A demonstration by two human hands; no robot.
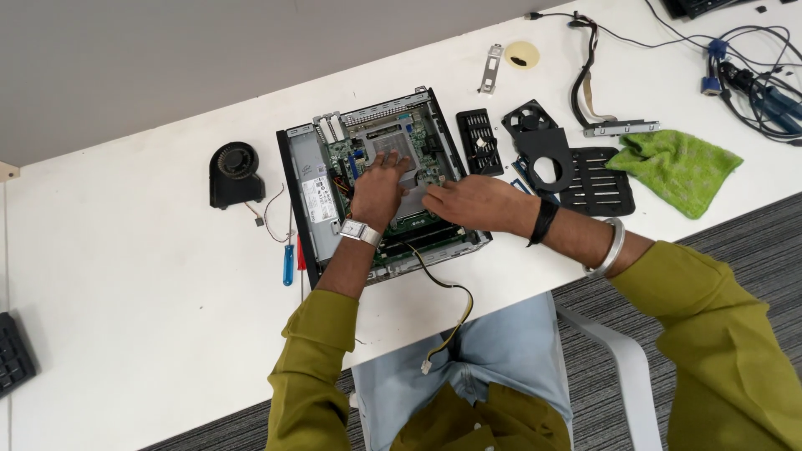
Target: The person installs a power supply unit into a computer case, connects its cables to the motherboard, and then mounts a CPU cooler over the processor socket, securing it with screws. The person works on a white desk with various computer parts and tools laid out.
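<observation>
White tabletop (125,276) carries an opened small computer case (305,196), seen from the head camera. The left hand (378,190) lies flat inside it, fingers (391,161) spread slightly and resting on a grey metal plate (386,144) over the green circuit board (426,154). The right hand (469,202) lies just beside it, its fingers together and pressed low on the board; whether they pinch anything cannot be told. Left of the fingers sit a black blower fan (236,174) and a blue screwdriver (288,264); right of them, a green cloth (675,167).
</observation>
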